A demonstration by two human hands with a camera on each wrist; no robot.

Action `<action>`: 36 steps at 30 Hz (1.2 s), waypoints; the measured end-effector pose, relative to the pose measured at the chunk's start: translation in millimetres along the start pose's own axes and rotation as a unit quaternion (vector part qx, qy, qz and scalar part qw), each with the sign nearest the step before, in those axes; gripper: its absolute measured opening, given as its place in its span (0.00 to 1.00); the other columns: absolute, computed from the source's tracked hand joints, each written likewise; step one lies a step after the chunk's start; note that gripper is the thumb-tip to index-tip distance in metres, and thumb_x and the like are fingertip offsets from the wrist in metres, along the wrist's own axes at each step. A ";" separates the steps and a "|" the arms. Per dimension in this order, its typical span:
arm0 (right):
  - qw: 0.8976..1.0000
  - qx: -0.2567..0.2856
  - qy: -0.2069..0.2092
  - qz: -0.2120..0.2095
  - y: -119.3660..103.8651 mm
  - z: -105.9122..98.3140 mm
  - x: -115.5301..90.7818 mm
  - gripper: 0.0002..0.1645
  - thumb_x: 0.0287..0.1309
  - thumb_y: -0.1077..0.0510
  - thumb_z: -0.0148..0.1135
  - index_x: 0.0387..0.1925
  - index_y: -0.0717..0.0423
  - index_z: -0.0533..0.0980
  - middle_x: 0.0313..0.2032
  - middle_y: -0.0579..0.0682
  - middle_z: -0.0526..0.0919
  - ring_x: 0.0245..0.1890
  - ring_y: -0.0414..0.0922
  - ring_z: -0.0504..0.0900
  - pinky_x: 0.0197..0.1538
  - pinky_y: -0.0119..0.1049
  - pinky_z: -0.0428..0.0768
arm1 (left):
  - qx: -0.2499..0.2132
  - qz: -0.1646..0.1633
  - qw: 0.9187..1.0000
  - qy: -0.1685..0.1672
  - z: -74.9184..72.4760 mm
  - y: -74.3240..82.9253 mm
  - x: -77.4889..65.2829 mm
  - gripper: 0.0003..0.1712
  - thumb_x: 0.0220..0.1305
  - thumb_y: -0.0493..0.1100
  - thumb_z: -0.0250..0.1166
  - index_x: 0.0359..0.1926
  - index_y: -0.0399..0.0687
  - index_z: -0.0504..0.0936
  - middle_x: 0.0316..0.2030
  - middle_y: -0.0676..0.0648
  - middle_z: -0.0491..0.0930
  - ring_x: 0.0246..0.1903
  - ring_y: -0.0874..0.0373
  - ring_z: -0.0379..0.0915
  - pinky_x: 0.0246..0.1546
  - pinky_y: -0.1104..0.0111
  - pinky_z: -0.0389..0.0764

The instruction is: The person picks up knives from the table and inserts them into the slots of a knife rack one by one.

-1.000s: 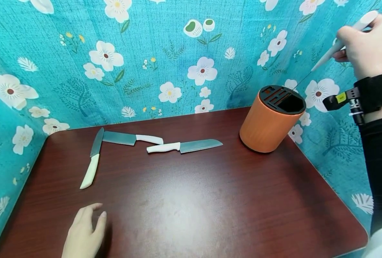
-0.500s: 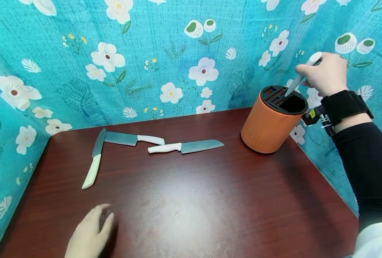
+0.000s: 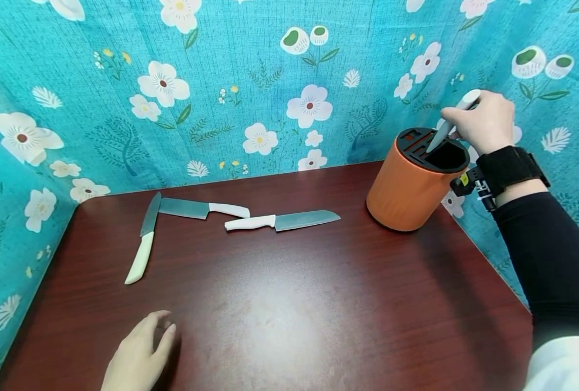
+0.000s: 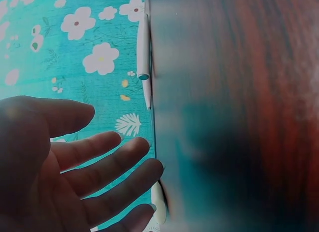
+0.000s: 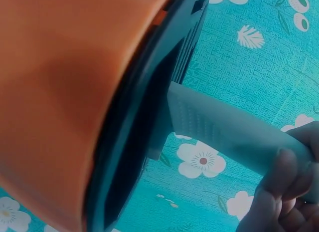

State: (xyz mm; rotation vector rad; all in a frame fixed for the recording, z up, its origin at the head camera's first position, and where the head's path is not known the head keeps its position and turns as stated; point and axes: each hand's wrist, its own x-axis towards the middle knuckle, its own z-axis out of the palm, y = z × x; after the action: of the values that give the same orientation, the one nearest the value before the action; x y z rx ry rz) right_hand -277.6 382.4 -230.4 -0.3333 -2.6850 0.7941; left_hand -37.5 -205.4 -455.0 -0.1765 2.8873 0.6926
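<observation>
My right hand (image 3: 489,120) grips a knife by its pale handle (image 5: 229,127), above the knife block (image 3: 406,187) at the right of the table. The block is an orange cylinder with a black slotted top (image 3: 428,147). In the right wrist view a short stretch of blade (image 5: 160,137) shows between handle and top; the rest is hidden inside the block. My left hand (image 3: 135,353) is at the front left, low over the table, fingers loosely bent around nothing. In the left wrist view its fingers (image 4: 122,167) are spread apart.
Three white-handled knives lie on the dark wooden table (image 3: 289,282): one lengthwise knife (image 3: 142,239) at left, a broad-bladed knife (image 3: 184,208) by its tip, and another knife (image 3: 281,220) nearer the middle. A turquoise flowered cloth (image 3: 250,87) hangs behind and beside the table.
My right hand has come left and down from the upper right, bringing the knife from above and beside the block into its top. My left hand has shifted slightly right.
</observation>
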 end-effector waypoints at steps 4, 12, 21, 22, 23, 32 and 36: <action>1.000 0.008 -0.014 0.023 1.2 0.6 -0.6 0.20 0.64 0.40 0.56 0.34 0.52 0.75 0.08 0.27 0.71 0.12 0.29 0.75 0.26 0.30 0.72 | 0.002 -0.009 1.000 -0.016 -2.1 -0.8 1.8 0.28 0.76 0.54 0.54 0.67 0.43 0.71 0.56 0.43 0.82 0.48 0.47 0.83 0.42 0.50 0.83; 0.995 0.055 -0.049 0.064 10.5 -5.2 0.5 0.20 0.65 0.38 0.57 0.38 0.49 0.70 0.12 0.31 0.74 0.13 0.30 0.78 0.23 0.26 0.77 | 0.002 0.024 1.000 0.019 -10.4 -0.8 4.5 0.24 0.74 0.52 0.57 0.63 0.45 0.75 0.51 0.47 0.83 0.46 0.51 0.82 0.37 0.52 0.81; 0.978 0.148 -0.109 0.098 15.5 -0.6 6.3 0.21 0.67 0.37 0.56 0.43 0.49 0.68 0.18 0.37 0.74 0.18 0.32 0.76 0.24 0.28 0.81 | 0.098 0.041 0.994 0.022 -34.1 -10.5 25.5 0.27 0.71 0.51 0.62 0.62 0.36 0.75 0.54 0.31 0.79 0.51 0.32 0.78 0.41 0.41 0.79; 0.977 0.152 -0.112 0.102 17.3 -0.9 6.4 0.22 0.67 0.36 0.56 0.43 0.49 0.69 0.18 0.37 0.74 0.19 0.33 0.76 0.24 0.28 0.80 | 0.114 0.043 0.992 0.023 -38.0 -12.3 30.7 0.28 0.70 0.51 0.62 0.61 0.35 0.75 0.53 0.30 0.79 0.50 0.31 0.77 0.41 0.40 0.78; 0.977 0.147 -0.114 0.104 19.0 -1.2 6.5 0.22 0.67 0.35 0.55 0.43 0.48 0.70 0.18 0.37 0.74 0.20 0.33 0.75 0.25 0.28 0.79 | 0.125 0.042 0.991 0.021 -42.2 -14.3 36.5 0.29 0.70 0.51 0.63 0.61 0.34 0.75 0.52 0.29 0.78 0.49 0.30 0.76 0.40 0.40 0.78; 0.991 -0.115 -0.014 0.063 -11.7 -2.1 -21.5 0.47 0.68 0.32 0.39 0.66 0.69 0.66 0.31 0.65 0.74 0.33 0.60 0.72 0.34 0.56 0.71 | 0.075 -0.008 0.995 0.067 -66.9 -43.8 91.7 0.30 0.69 0.49 0.62 0.59 0.26 0.70 0.49 0.25 0.72 0.44 0.31 0.75 0.36 0.42 0.78; 0.991 -0.095 0.095 0.006 -57.9 0.4 -56.4 0.40 0.67 0.40 0.43 0.70 0.62 0.66 0.22 0.54 0.70 0.24 0.48 0.70 0.28 0.47 0.69 | 0.065 -0.047 0.995 0.054 -67.9 -49.5 107.9 0.32 0.69 0.52 0.62 0.50 0.23 0.67 0.42 0.26 0.71 0.38 0.33 0.74 0.30 0.48 0.76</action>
State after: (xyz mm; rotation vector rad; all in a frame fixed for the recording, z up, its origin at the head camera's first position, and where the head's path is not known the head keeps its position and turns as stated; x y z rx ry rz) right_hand -233.3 317.4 -211.7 -0.4458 -2.5850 0.4818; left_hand -144.7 -288.6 -437.5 -0.3408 2.9915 0.4925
